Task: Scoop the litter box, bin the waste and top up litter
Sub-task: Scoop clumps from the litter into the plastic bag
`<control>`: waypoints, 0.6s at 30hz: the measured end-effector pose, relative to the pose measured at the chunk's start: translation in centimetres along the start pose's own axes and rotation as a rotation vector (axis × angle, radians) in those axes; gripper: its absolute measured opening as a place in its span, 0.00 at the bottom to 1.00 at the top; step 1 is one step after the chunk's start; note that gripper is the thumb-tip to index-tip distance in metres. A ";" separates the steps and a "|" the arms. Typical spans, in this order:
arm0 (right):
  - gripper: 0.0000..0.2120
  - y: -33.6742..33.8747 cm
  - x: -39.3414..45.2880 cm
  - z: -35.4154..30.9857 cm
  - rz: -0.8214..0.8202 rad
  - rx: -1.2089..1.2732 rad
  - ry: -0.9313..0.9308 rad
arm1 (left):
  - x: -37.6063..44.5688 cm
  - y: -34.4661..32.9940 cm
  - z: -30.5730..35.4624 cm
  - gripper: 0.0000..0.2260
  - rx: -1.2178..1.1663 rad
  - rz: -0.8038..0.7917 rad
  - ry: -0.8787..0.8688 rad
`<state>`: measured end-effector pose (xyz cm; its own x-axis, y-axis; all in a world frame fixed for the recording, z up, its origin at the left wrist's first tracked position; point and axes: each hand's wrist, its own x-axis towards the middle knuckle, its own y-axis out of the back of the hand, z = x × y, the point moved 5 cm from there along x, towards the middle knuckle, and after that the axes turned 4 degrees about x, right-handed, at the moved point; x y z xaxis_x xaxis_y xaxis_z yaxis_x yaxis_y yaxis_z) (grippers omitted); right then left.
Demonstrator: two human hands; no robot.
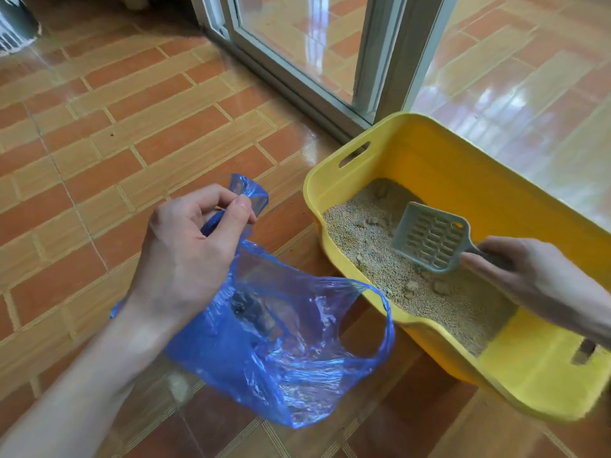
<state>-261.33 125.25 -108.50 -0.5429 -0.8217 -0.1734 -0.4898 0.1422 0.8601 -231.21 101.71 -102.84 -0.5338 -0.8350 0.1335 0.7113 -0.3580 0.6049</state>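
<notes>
A yellow litter box [439,160] stands on the tiled floor at the right, holding beige litter [390,259] with a few clumps. My right hand [529,276] grips the handle of a grey slotted scoop [429,238], whose head hangs just above the litter with nothing in it. A blue plastic bag [284,345] sits on the floor left of the box. My left hand [188,246] pinches one of its handles and holds the bag's mouth up. A dark lump of waste [251,309] lies inside the bag.
A sliding glass door with a grey frame [297,71] runs behind the box. A grey and white object [16,24] stands at the top left corner. A small patch of spilled litter [178,385] lies on the brick-pattern floor tiles near my left forearm.
</notes>
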 end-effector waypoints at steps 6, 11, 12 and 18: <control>0.10 -4.0 -0.2 1.6 -0.034 -0.094 -0.034 | -0.1 -0.7 0.2 0.14 0.006 -0.012 -0.010; 0.11 -6.1 0.6 0.7 -0.043 -0.047 -0.020 | 0.3 -1.1 -0.3 0.15 -0.019 -0.004 -0.009; 0.12 -6.4 0.8 0.6 -0.042 -0.038 -0.027 | 0.4 -1.1 -0.5 0.15 -0.017 0.000 -0.001; 0.13 -8.2 1.3 0.1 -0.034 -0.063 -0.044 | 0.3 -1.0 -0.9 0.16 -0.004 0.017 0.003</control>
<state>-258.12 123.05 -115.82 -0.5573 -0.7999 -0.2225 -0.4649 0.0787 0.8818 -231.70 101.40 -104.17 -0.5203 -0.8422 0.1415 0.7220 -0.3454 0.5996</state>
